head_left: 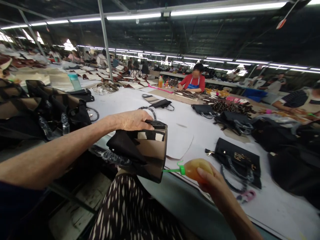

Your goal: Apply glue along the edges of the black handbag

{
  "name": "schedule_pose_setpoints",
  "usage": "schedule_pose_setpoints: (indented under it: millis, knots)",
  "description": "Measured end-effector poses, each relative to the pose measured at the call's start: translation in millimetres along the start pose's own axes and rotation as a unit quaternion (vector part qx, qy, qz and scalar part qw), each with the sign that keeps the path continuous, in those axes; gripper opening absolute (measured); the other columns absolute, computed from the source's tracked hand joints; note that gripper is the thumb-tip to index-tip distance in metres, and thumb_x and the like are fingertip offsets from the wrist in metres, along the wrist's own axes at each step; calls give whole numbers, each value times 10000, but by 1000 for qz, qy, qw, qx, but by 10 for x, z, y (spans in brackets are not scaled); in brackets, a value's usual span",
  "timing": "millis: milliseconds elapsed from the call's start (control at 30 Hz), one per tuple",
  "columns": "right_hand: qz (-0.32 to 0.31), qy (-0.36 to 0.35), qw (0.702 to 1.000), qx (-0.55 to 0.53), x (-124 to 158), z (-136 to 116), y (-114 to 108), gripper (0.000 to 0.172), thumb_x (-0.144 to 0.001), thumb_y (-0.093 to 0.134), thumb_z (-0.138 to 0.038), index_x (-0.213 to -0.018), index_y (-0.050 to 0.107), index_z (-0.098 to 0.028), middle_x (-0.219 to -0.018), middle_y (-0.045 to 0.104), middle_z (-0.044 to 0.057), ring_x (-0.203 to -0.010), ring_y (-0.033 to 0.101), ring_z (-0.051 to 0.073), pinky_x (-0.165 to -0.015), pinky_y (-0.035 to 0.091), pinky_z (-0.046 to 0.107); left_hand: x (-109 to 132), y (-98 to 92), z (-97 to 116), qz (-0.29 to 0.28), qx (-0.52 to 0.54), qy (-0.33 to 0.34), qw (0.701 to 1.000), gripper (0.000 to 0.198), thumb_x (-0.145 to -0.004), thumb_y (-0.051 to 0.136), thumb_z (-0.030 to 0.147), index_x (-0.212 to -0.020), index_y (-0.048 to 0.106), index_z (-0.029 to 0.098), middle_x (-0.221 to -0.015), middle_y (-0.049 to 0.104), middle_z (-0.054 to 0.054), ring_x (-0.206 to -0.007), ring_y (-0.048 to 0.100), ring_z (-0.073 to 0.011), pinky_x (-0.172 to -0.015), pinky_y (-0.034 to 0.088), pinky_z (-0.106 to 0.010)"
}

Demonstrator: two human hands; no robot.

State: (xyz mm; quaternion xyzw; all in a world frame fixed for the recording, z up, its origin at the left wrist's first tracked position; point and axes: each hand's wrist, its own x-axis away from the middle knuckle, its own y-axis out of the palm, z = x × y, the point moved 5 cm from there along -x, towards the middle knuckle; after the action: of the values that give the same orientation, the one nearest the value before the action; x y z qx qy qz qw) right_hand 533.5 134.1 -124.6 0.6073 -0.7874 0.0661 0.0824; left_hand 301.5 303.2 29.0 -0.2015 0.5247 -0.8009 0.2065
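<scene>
My left hand (pixel 135 120) grips the top edge of an unfinished black handbag (pixel 152 150), tilted over the table's front edge and my lap. Its tan inner side faces me, with two pale patches near the top. A plastic-wrapped handle hangs at its left. In my right hand (pixel 210 176) lies a squeeze bottle (pixel 196 169) of amber liquid, probably glue, my fingers wrapped round it. Its thin green nozzle points left, and the tip is at the bag's lower right edge; whether it touches I cannot tell.
A black handbag with gold letters (pixel 237 161) lies at the right beside pink-handled scissors (pixel 246 197). More black bags (pixel 277 133) are heaped farther right, others (pixel 55 110) at the left. Across the white table (pixel 182 116) a person in red (pixel 192 81) works among leather strips.
</scene>
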Motion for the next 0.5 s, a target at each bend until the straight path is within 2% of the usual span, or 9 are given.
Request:
schedule_pose_setpoints:
  millis: [133,233,367,500]
  knots:
    - [10,-28,997,-72,-212,-39,-62,372,-703,663,-451,-952,599,-183,-689,495,10,-494,292,89,-416,143,219,-218,-224,174,66,-131,31,989,234,-834,446,306,-748,591,144,-549,485,27,-501,410,-95,-494,300,-204]
    - [13,-42,995,-91,-334,-94,-120,338,-720,655,-432,-946,594,-189,-704,479,7,-504,287,91,-425,134,220,-424,-246,258,97,-215,42,971,234,-854,439,308,-790,604,154,-580,538,5,-519,460,-110,-502,311,-212]
    - [18,-49,993,-101,-448,-73,-239,308,-748,635,-425,-934,583,-185,-721,482,9,-506,279,87,-438,120,222,-643,-38,304,111,-278,44,953,235,-864,433,331,-869,602,167,-730,627,-49,-667,579,-165,-565,373,-234]
    - [34,-36,994,-97,-516,54,-380,336,-730,646,-442,-941,564,-194,-686,471,-3,-497,291,92,-434,120,220,-728,255,390,95,-287,31,953,195,-851,452,312,-908,582,177,-882,642,-78,-800,611,-214,-623,428,-267]
